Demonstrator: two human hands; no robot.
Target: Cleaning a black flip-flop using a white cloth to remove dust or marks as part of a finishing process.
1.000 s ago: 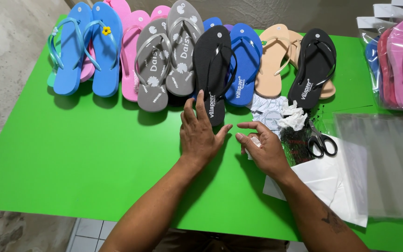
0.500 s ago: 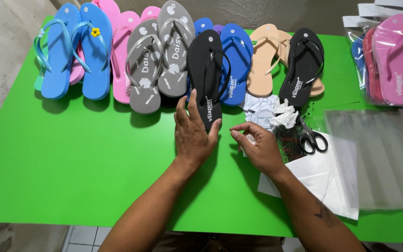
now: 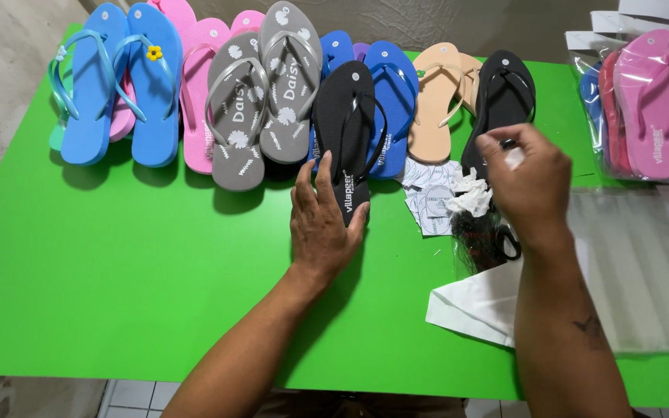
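The black flip-flop (image 3: 348,139) lies heel-toward-the-person on the green table (image 3: 118,294), overlapping the blue pair (image 3: 392,101) behind it, and the left hand (image 3: 320,220) rests flat beside its heel end, fingers spread and the fingertips touching the sole's edge. What has changed since a moment ago is the right hand (image 3: 532,186): it was down on the table near the left one, and it has now lifted and swung out toward the crumpled white paper (image 3: 470,197) and the second black flip-flop (image 3: 501,97), its fingers curled together as if pinching something small and white, though what exactly it holds cannot be told. So the near sandal is steadied by one hand alone while the other works at the paper scraps. Under that raised hand lie black-handled scissors (image 3: 505,240) and printed paper cards (image 3: 427,197). As for containers, a clear plastic bag (image 3: 644,101) at the right edge holds pink and red flip-flops, packed together; flat clear bags (image 3: 644,263) lie on the table just below it, apparently without contents, beside a white sheet (image 3: 470,306). Further left stand grey (image 3: 265,101), pink (image 3: 199,93), light-blue (image 3: 121,81) and tan (image 3: 439,97) pairs in a row.
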